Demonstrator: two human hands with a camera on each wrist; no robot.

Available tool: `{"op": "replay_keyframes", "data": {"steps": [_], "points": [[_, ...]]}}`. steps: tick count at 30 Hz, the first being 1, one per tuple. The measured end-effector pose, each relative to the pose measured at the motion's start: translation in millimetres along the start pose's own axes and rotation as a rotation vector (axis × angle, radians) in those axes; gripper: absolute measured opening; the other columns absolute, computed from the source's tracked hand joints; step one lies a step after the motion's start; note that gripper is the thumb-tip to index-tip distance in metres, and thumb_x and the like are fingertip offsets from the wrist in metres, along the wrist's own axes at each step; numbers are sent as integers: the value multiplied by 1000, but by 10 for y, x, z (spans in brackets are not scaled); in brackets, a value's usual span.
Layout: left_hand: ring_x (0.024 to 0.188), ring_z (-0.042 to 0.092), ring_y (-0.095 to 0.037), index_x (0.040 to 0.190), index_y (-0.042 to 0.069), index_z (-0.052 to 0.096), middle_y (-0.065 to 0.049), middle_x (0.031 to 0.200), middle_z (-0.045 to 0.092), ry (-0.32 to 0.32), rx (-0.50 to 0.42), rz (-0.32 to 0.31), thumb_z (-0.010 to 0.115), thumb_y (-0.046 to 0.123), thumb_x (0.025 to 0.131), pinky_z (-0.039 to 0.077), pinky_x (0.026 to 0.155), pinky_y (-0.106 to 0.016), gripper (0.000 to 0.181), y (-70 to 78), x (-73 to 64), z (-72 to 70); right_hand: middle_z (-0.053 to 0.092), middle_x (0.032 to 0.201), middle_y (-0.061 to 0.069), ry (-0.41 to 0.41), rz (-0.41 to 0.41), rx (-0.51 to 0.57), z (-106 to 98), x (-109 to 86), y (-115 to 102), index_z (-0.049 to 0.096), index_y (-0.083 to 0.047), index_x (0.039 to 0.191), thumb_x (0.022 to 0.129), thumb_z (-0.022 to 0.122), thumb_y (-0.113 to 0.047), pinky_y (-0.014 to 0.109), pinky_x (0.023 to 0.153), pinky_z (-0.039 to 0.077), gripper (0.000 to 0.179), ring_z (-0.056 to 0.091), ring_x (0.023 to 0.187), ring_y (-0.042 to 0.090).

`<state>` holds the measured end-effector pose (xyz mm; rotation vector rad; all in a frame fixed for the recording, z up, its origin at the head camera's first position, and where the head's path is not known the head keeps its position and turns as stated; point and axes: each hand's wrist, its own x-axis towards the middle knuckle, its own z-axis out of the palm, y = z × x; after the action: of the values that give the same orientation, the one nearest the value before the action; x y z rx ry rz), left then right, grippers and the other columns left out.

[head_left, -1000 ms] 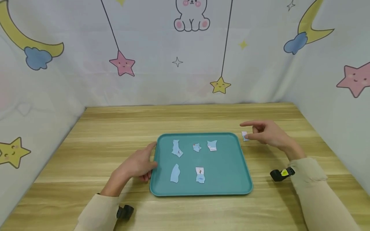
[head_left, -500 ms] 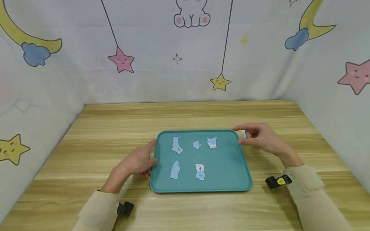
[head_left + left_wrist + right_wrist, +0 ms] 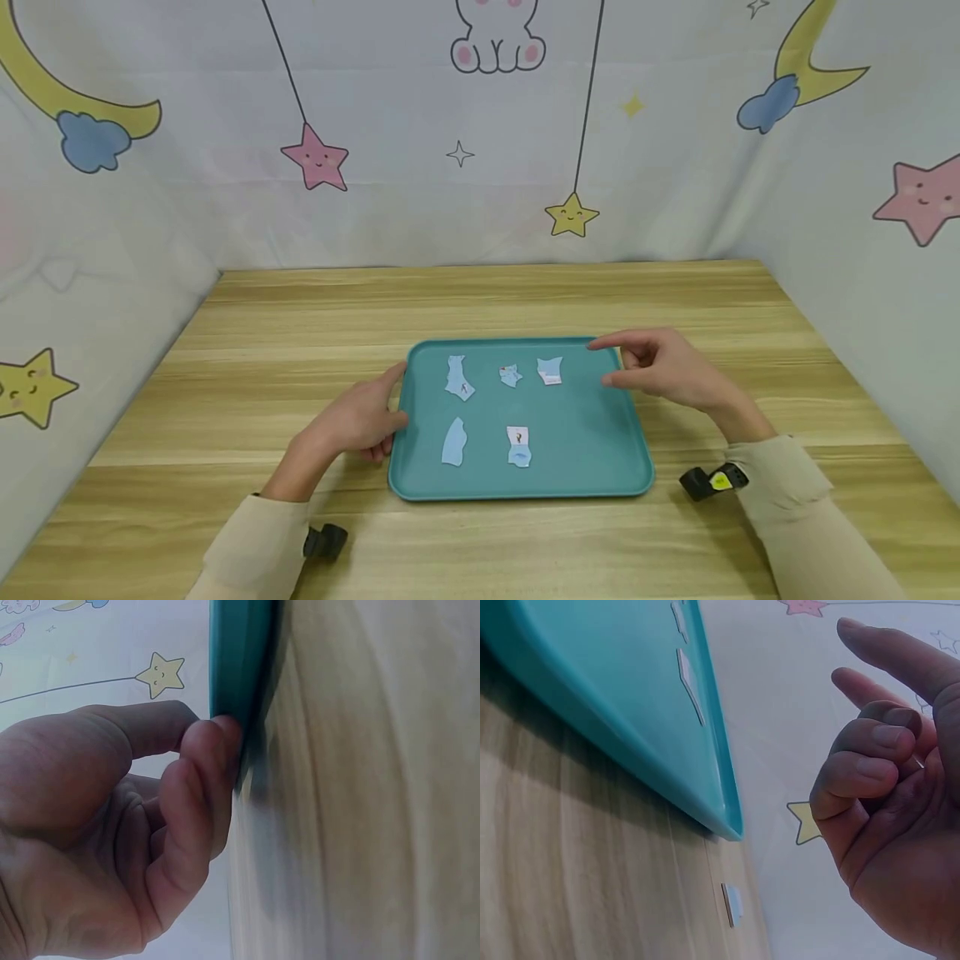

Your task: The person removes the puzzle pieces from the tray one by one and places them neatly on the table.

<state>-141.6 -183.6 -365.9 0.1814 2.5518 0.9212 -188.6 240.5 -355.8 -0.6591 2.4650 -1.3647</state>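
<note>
A teal tray (image 3: 581, 479) lies on the wooden table with several irregular light-blue puzzle pieces on it. An elongated piece (image 3: 458, 379), a small jagged piece (image 3: 510, 376) and a squarish piece (image 3: 550, 371) make up its far row. Nearer are a curved plain piece (image 3: 454, 442) and a white-and-blue piece (image 3: 519, 447). My left hand (image 3: 360, 417) holds the tray's left rim with thumb and fingers. Above the right rim, my right hand (image 3: 663, 371) has thumb and index finger spread, the others curled, nothing between them. One loose piece (image 3: 732, 904) lies on the table beyond the tray corner, hidden in the head view.
The wooden table (image 3: 300, 317) stretches around the tray on all sides. A white cloth backdrop (image 3: 390, 217) printed with stars and moons stands behind and beside it. Each wrist wears a black camera (image 3: 325, 542).
My right hand has moved left from beside the loose piece to over the tray's right rim, leaving that piece on the table. My left hand has stayed at the rim.
</note>
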Motion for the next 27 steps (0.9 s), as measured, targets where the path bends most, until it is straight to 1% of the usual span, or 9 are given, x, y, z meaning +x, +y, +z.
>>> {"op": "replay_keyframes", "data": {"steps": [4, 13, 20, 27], "points": [[42, 60, -15, 169, 1, 12, -8, 57, 64, -2, 4, 0, 54, 4, 97, 55, 44, -31, 83, 3, -6, -2, 40, 66, -3, -3, -20, 11, 53, 4, -27, 70, 1, 134, 90, 83, -11, 26, 49, 35, 48, 38, 55, 10], [43, 61, -15, 169, 1, 11, -8, 58, 64, -4, 7, -6, 54, 5, 98, 55, 44, -31, 83, 6, -20, -7, 44, 66, -4, -27, -78, -21, 272, 33, -130, 72, -1, 131, 89, 84, -14, 24, 52, 34, 45, 42, 58, 9], [43, 61, -15, 169, 0, 10, -8, 58, 64, -5, 10, -2, 54, 5, 99, 55, 44, -31, 83, 7, -18, -6, 44, 67, -3, -71, -70, -12, 391, 44, -190, 73, -3, 130, 90, 84, -15, 24, 53, 35, 43, 41, 59, 9], [43, 61, -15, 169, 0, 10, -8, 57, 64, -5, 12, 8, 54, 5, 98, 55, 44, -31, 83, 6, -7, -6, 43, 65, -6, -93, -82, -7, 506, 62, -192, 76, -4, 127, 88, 85, -13, 21, 55, 34, 41, 40, 60, 5]]}}
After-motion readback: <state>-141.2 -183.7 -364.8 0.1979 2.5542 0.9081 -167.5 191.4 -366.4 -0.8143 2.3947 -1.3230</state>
